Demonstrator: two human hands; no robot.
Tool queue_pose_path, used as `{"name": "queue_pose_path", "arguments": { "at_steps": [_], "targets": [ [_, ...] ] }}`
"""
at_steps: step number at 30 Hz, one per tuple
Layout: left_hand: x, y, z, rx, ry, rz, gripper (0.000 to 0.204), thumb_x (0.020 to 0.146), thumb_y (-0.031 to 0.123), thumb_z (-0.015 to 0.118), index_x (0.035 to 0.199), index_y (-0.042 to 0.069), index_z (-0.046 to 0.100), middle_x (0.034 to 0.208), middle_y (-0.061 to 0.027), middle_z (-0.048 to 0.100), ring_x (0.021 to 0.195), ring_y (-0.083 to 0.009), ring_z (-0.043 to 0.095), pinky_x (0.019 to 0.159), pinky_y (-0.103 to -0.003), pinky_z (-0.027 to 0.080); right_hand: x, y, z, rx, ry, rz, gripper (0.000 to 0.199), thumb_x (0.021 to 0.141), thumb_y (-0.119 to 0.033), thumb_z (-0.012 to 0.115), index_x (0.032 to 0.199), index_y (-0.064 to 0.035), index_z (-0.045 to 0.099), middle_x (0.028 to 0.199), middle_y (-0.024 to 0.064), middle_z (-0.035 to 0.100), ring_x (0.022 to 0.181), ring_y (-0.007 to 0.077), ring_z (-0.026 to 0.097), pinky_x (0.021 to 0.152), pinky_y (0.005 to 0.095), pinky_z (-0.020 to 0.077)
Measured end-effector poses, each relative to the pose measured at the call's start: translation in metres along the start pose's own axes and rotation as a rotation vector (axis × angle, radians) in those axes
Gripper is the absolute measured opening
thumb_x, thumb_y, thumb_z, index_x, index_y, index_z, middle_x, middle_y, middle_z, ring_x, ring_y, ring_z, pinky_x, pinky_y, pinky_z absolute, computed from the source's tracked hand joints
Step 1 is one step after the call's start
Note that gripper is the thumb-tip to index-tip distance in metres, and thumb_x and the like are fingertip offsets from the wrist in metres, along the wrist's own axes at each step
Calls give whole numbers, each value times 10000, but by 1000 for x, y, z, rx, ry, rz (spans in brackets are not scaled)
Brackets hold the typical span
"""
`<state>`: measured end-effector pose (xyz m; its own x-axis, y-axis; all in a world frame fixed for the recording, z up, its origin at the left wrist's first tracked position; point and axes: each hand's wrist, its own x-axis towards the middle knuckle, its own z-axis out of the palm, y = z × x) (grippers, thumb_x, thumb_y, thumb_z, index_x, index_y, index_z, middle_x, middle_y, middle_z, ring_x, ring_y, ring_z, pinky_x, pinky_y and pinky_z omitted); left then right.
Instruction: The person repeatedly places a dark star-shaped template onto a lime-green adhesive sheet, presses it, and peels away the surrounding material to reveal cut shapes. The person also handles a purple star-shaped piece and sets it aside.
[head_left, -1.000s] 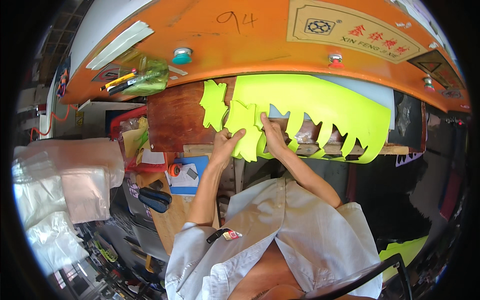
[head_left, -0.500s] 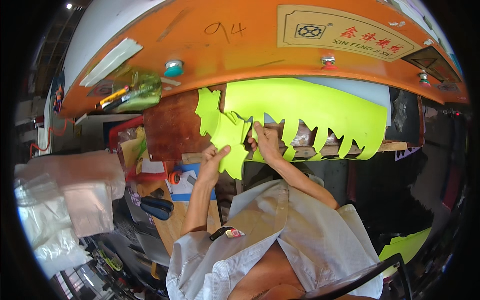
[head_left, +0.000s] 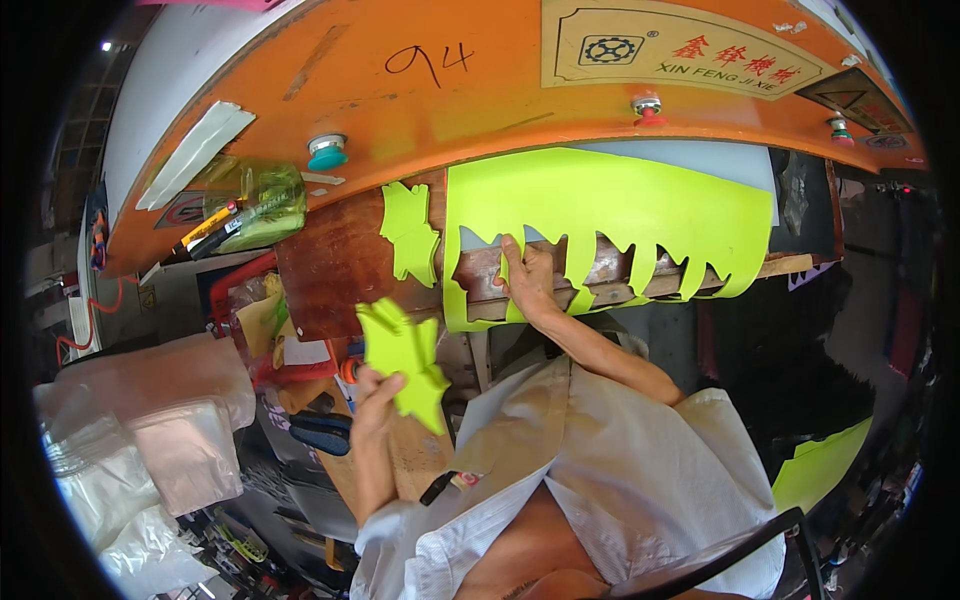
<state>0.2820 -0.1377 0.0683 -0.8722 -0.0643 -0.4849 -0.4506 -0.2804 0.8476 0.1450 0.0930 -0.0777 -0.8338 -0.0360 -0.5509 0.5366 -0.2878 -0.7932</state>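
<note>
My left hand (head_left: 376, 392) is closed on a stack of lime-green cut pieces (head_left: 402, 352) with jagged, pointed outlines, held off the table near my body. A large lime-green sheet (head_left: 610, 195) lies under the orange machine, its near side cut into narrow strips with gaps between them. My right hand (head_left: 532, 278) pinches one of these strips, thumb on top; the fingertips beneath are partly hidden. Another stack of lime-green cut pieces (head_left: 408, 230) rests on the brown board (head_left: 330, 270), left of the sheet.
Above the board, the orange machine beam (head_left: 480, 110) carries a green button (head_left: 327, 152) and red buttons (head_left: 648, 112). A clear green container (head_left: 270, 205) with markers hangs at left. Below are a red tray (head_left: 225, 290), a dark stapler-like object (head_left: 322, 432) and clear plastic bags (head_left: 185, 440).
My left hand has drawn its stack of cut pieces left and toward my body, away from the sheet. My right hand stays at the strip. The view has shifted slightly.
</note>
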Motion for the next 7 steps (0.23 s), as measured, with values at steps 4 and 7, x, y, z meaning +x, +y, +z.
{"name": "queue_pose_path", "arguments": {
  "at_steps": [4, 7],
  "targets": [
    [37, 13, -33, 169, 253, 34, 365, 950, 179, 775, 1188, -65, 643, 1100, -126, 724, 942, -160, 697, 817, -301, 546, -3, 2, 3, -15, -13, -42, 480, 1081, -417, 591, 814, -21, 645, 636, 26, 601, 538, 100, 620, 438, 255, 451],
    [111, 6, -28, 283, 286, -29, 452, 964, 191, 765, 1304, -65, 614, 1209, -114, 691, 1051, -158, 650, 907, -301, 507, -3, -1, -2, -47, -11, -6, 472, 1072, -426, 605, 845, -15, 662, 670, 52, 634, 563, 114, 644, 458, 256, 484]
  ]
}}
